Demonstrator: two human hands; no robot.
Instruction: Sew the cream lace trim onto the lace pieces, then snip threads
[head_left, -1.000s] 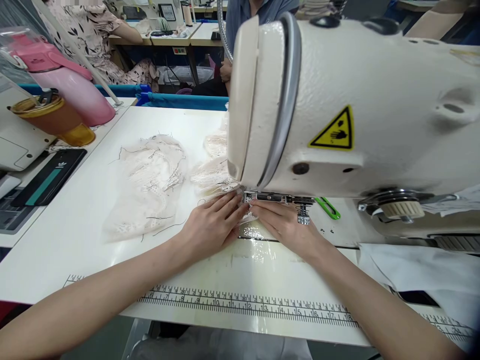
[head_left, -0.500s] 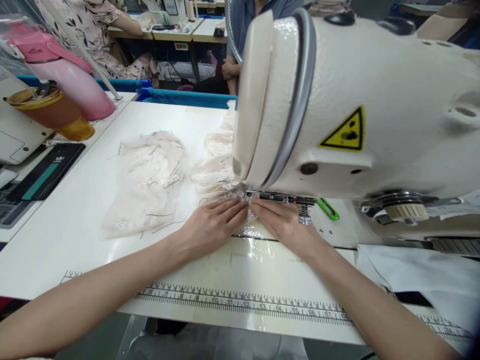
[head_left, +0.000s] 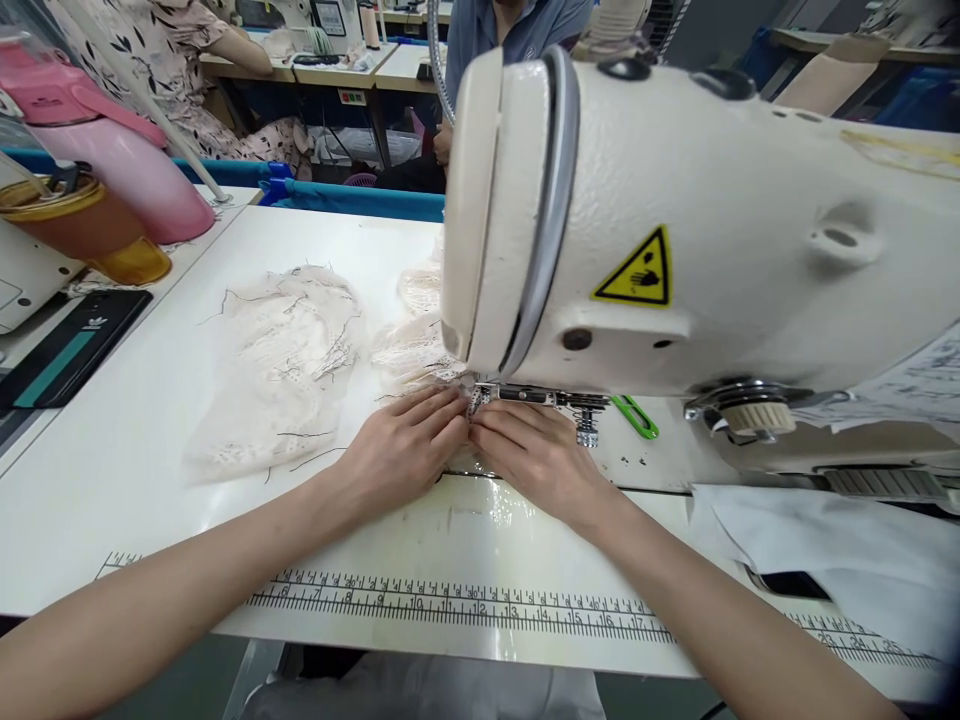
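A cream sewing machine [head_left: 517, 230] stands over the work, its presser foot and needle area low at the centre. Gathered cream lace fabric [head_left: 416, 345] runs from behind the machine head to the foot. My left hand [head_left: 409, 440] lies just left of the foot, its fingers together on the lace edge. To the right of it, my right hand [head_left: 536, 455] bends its fingers in beside the foot, gripping the lace close to the left fingertips. Both thumbs are largely hidden. A second lace piece [head_left: 274, 370] with loose dark threads lies flat to the left.
A green thread snipper [head_left: 636, 417] lies under the machine arm. White cloth [head_left: 832, 550] covers part of a dark object at right. A pink bottle [head_left: 112, 150], a brown cup [head_left: 90, 225] and a black phone-like case [head_left: 71, 350] are at left. Two people sit beyond.
The view has shifted slightly, moving the machine leftward in the picture. My hands have drawn closer together at the foot, and the right fingers are more bent. The lace stays at the foot.
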